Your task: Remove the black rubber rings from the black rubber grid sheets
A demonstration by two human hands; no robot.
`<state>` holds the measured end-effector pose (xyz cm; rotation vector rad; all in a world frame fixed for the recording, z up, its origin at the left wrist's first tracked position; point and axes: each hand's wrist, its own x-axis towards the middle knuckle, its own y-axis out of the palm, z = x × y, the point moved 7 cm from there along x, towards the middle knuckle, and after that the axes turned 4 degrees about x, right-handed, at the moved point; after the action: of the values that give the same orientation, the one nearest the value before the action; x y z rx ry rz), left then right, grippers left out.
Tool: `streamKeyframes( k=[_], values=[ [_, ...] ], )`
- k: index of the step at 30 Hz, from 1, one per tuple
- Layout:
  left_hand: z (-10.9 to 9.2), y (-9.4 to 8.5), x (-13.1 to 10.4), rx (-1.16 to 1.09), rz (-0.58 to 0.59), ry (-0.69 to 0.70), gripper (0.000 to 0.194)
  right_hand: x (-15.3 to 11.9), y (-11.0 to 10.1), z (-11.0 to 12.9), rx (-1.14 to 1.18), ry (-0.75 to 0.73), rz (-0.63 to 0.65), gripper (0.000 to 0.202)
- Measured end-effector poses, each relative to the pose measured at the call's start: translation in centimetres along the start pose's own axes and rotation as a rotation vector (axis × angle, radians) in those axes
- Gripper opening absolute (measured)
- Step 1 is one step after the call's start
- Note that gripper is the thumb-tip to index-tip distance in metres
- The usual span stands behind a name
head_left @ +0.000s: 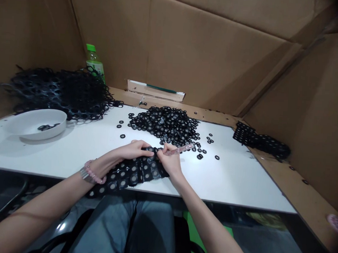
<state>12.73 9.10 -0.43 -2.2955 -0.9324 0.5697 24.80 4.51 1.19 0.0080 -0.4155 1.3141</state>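
Observation:
A black sheet (134, 174) dotted with pale round centres lies across the front edge of the white table, its left end hanging over. My left hand (136, 149) holds its upper edge, thumb on top. My right hand (169, 159) is closed close beside it at the sheet's upper right, with a pinkish clear tool (180, 149) sticking out of the grip to the right. The tool's tip is hidden by the fingers. Just behind my hands rises a pile of small black rings (169, 124) with pale centres.
At the left stand a white bowl (44, 125) with a few black pieces, a tangled heap of black netting (63, 92) and a green-capped bottle (94, 62). Loose rings (217, 157) lie right of the pile. Folded dotted sheets (260, 142) rest at the right by the cardboard wall.

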Motion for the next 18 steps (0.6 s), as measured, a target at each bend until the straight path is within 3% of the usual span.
streamKeyframes(
  k=[4, 7, 9, 13, 18],
  values=[
    [-0.4, -0.2, 0.2, 0.062, -0.132, 0.019, 0.031, -0.1, -1.6, -0.5, 0.258, 0.112, -0.145, 0.026],
    [-0.9, -0.7, 0.0, 0.129, -0.25, -0.002, 0.03, -0.2, -1.7, -1.0, 0.288, 0.137, -0.123, 0.026],
    [-1.1, -0.5, -0.1, 0.096, -0.225, -0.009, 0.031, -0.1, -1.4, -1.4, 0.248, 0.138, -0.072, 0.024],
    [-1.6, 0.5, -0.1, -0.062, -0.056, 0.024, 0.03, 0.3, -1.1, -2.2, 0.203, 0.14, -0.047, 0.021],
    [-1.0, 0.5, 0.1, 0.0, -0.078, 0.005, 0.025, 0.2, -1.3, -1.7, 0.078, 0.069, -0.051, 0.022]
  ],
)
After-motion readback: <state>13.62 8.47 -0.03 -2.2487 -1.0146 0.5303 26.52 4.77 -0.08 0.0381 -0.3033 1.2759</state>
